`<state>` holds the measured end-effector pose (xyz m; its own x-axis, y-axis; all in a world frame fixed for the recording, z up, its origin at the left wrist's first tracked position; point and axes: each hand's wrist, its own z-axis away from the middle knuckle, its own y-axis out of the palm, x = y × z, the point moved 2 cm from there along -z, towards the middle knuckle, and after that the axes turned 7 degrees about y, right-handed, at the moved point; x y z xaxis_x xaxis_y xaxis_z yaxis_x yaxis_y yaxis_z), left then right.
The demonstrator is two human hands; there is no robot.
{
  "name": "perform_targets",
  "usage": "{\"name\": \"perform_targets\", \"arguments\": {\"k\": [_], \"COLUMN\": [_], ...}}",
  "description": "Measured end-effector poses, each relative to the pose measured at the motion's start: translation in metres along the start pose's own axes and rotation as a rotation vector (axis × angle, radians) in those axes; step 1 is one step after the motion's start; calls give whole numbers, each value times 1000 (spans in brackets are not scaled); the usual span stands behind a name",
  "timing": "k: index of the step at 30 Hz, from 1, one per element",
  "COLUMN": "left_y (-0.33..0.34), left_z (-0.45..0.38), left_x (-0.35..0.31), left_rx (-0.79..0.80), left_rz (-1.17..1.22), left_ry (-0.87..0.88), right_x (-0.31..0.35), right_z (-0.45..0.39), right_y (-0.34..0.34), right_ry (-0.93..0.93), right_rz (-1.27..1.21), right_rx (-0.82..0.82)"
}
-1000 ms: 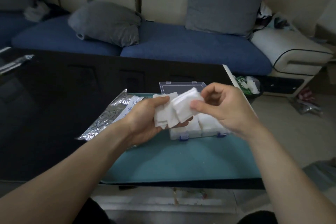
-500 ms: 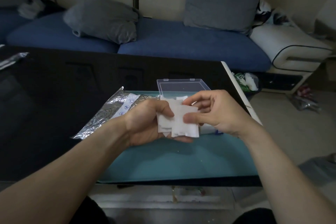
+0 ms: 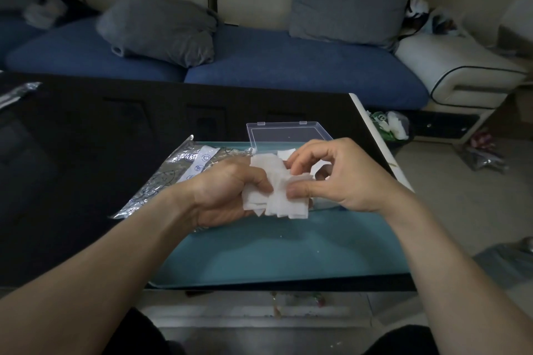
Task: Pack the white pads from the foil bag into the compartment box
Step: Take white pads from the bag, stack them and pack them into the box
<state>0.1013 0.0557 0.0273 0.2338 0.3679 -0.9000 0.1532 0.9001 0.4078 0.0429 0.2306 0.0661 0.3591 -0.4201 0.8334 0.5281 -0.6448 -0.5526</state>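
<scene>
White pads [image 3: 274, 190] sit in a loose, fanned stack held above the teal mat [image 3: 274, 251] on the dark surface [image 3: 86, 167], seen from the head camera. The left hand [image 3: 227, 193] grips the stack from the left, fingers curled under it and thumb on top. The right hand [image 3: 343, 179] pinches the pads at the stack's right edge between thumb and forefinger. Just behind the hands lies the compartment box [image 3: 288, 132], its clear lid open. The foil bag [image 3: 176, 170] lies flat to the left, partly under the left hand.
</scene>
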Motion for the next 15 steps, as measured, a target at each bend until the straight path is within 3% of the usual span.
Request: {"name": "perform_targets", "arguments": {"k": [8, 15], "left_y": [5, 5], "left_z": [5, 8], "left_x": [-2, -4], "left_rx": [46, 84], "left_rz": [7, -66], "left_ry": [5, 19], "right_x": [-4, -10], "right_z": [0, 10], "right_y": [-2, -27], "right_ry": [56, 6], "right_rz": [-38, -365], "right_rx": [72, 157]}}
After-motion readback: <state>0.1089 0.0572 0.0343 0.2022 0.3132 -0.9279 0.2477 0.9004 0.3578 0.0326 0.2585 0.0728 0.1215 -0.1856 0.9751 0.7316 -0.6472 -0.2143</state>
